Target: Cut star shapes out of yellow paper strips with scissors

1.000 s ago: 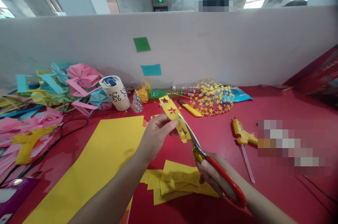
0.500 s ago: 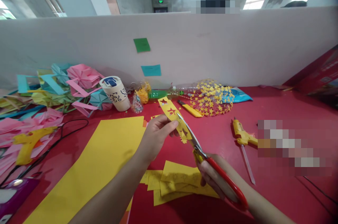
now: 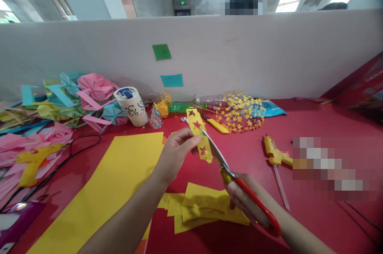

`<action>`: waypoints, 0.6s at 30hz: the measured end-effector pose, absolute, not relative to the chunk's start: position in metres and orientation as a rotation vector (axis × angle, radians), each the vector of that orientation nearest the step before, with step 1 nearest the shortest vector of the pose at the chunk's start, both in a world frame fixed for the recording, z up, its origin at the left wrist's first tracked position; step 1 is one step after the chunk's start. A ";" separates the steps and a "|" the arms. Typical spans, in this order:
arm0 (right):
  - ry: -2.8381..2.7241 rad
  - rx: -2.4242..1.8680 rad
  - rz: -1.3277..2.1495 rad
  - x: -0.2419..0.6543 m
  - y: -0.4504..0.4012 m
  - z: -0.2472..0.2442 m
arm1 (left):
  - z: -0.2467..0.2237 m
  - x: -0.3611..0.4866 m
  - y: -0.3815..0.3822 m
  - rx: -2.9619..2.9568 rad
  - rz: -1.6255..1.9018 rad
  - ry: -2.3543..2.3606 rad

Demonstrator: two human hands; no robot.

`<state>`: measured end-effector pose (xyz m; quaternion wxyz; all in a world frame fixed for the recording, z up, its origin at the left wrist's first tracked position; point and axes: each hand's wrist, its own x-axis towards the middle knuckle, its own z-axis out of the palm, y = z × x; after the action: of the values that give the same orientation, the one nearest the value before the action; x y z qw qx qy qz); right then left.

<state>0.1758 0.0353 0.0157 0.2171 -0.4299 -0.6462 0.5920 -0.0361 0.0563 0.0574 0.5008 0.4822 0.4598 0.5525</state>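
Pinched between the thumb and fingers of my left hand (image 3: 176, 152) is a narrow yellow paper strip (image 3: 196, 123) with star-shaped holes. My right hand (image 3: 243, 192) is closed round the red handles of a pair of scissors (image 3: 221, 160). The blades point up and left, against the strip's right edge near my left thumb; whether they bite into the paper I cannot tell. Below both hands lie several yellow paper pieces (image 3: 200, 206) with faint star outlines. A large yellow sheet (image 3: 128, 162) lies under and left of my left forearm.
Yellow glue guns lie at the left (image 3: 32, 162) and right (image 3: 273, 152). Behind my hands are a yellow utility knife (image 3: 218, 123), a star-covered clear bottle (image 3: 239, 112) and a white cup (image 3: 131, 106). Folded coloured paper (image 3: 95, 86) is heaped at the left, before a white partition (image 3: 227, 54).
The strip has turned more upright, its upper end shifting right and its lower end slightly left. My hands and the scissors stay almost where they were.
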 end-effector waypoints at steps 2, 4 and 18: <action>-1.813 -1.157 1.663 0.177 0.037 0.010 | 0.057 -0.036 0.057 1.154 1.351 1.096; -1.839 -1.158 1.705 0.178 0.039 0.007 | 0.057 -0.037 0.057 1.152 1.366 1.082; -1.817 -1.187 1.701 0.178 0.037 0.019 | 0.068 -0.040 0.057 1.155 1.315 1.057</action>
<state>0.1782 0.0368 0.0189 0.1908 -0.4224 -0.6469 0.6055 -0.0402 0.0571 0.0676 0.5212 0.4821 0.4411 0.5489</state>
